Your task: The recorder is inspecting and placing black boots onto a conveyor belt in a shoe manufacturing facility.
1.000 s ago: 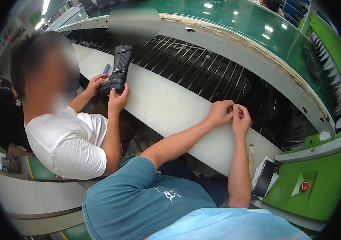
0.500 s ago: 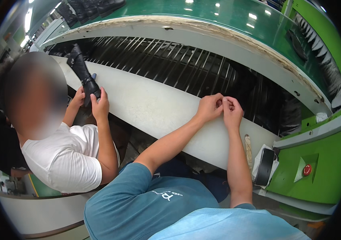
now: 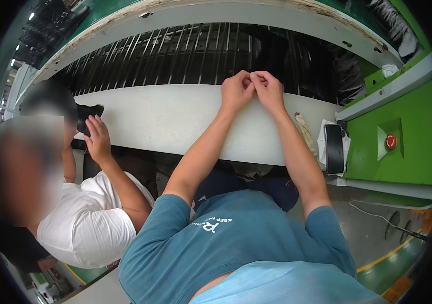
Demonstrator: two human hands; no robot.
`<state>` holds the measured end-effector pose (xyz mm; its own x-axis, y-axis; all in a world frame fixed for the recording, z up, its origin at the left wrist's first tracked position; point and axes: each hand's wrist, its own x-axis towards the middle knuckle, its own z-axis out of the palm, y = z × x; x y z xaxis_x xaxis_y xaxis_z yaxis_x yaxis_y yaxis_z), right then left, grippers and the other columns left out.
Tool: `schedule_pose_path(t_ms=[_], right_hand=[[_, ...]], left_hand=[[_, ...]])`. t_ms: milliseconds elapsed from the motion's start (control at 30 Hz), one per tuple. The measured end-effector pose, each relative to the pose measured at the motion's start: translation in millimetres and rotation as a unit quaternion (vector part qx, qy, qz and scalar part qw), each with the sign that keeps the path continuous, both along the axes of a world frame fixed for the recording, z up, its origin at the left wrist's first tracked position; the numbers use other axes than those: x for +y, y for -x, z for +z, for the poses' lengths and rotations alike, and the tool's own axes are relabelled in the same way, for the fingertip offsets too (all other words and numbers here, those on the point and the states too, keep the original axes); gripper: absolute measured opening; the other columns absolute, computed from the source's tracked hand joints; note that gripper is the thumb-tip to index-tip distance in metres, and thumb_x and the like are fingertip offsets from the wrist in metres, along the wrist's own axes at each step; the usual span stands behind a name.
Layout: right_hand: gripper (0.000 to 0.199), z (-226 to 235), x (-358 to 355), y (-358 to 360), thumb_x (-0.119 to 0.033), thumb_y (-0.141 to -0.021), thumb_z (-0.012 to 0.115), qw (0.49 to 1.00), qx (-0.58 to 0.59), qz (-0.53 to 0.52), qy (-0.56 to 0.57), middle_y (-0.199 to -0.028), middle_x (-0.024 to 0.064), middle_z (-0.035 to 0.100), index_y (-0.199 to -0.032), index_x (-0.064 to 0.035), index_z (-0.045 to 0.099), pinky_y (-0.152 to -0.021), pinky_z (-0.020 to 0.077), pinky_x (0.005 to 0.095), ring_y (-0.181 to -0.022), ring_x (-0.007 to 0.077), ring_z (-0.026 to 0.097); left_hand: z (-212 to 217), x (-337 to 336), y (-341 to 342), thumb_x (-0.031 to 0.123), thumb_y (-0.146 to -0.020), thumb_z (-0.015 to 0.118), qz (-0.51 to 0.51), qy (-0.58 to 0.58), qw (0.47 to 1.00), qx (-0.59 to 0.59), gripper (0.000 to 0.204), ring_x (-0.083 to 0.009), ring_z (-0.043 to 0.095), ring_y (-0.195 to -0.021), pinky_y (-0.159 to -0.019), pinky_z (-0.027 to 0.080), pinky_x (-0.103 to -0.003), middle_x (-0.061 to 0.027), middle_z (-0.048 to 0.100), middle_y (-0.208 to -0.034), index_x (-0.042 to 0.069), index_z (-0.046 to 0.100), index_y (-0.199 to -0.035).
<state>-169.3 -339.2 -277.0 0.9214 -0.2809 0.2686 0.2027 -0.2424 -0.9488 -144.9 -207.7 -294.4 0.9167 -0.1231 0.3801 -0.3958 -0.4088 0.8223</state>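
Note:
My left hand (image 3: 237, 92) and my right hand (image 3: 268, 91) meet at the fingertips over the far edge of the white worktop (image 3: 165, 114). Both have their fingers curled and pinched together. If anything lies between them, it is hidden or too small to make out. Just beyond the hands runs a rack of metal rods (image 3: 185, 55), with dark boot-like shapes (image 3: 272, 53) among them. To my left, a co-worker in a white shirt has a raised hand (image 3: 98, 138) beside a black boot (image 3: 89, 112), which is partly covered.
On the right, a black phone-like device (image 3: 334, 149) rests on white cloth, beside a pale strip (image 3: 304, 133). A green machine panel with a red button (image 3: 391, 141) borders the worktop. Several black boots (image 3: 51, 30) stand at the upper left.
The view has turned, so my hands appear farther left and higher, still together at the fingertips. The co-worker's boot, held upright before, is now lower and partly hidden, with one hand lifted beside it.

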Motion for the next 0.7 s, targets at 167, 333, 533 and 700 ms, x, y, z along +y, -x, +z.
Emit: schedule_pose_path(t_ms=[167,333,533,700], right_hand=[[0.017,114.7,-9.0,41.1,-0.013,-0.099,0.082,0.972,-0.158,0.054,0.166,-0.1,0.0071,0.079,-0.113,-0.003,0.081,-0.079,0.06,0.0291,-0.085,0.0136,0.074],[0.015,247.4,-95.5,29.0,-0.012,-0.105,0.078,0.917,-0.36,-0.012,0.172,-0.107,0.0071,0.082,-0.116,-0.0025,0.081,-0.091,0.0598,0.0292,-0.095,0.0131,0.076],[0.038,306.1,-321.8,-193.3,-0.034,-0.108,0.076,0.946,-0.069,-0.011,0.316,-0.116,0.0084,0.081,-0.128,-0.0009,0.079,-0.095,0.057,0.0308,-0.105,0.0172,0.075],[0.062,269.5,-495.8,-246.8,-0.047,-0.104,0.071,0.698,0.183,-0.278,0.635,-0.144,0.0258,0.071,-0.152,-0.0082,0.063,-0.11,0.0542,0.0504,-0.131,0.0456,0.068]], left_hand=[[2.2,-2.5,-4.5,0.031,-0.102,0.074,-0.005,0.045,0.999,-0.016,0.027,-0.031,0.078,-0.071,-0.067,0.058,-0.041,-0.0142,0.079,-0.08,0.005,0.079,-0.1],[-2.7,-6.6,-4.6,0.038,-0.1,0.081,0.005,0.029,1.0,0.006,0.034,-0.0299,0.075,-0.067,-0.066,0.058,-0.041,-0.0138,0.077,-0.076,0.005,0.081,-0.093],[-6.6,1.0,-5.2,0.03,-0.093,0.084,0.015,0.001,1.0,-0.022,0.023,-0.0332,0.075,-0.07,-0.065,0.058,-0.044,-0.0122,0.077,-0.077,0.008,0.079,-0.088],[-6.5,2.6,-4.9,0.031,-0.091,0.082,0.01,0.009,1.0,-0.009,0.021,-0.0363,0.076,-0.074,-0.069,0.058,-0.051,-0.0107,0.078,-0.078,0.011,0.078,-0.087]])
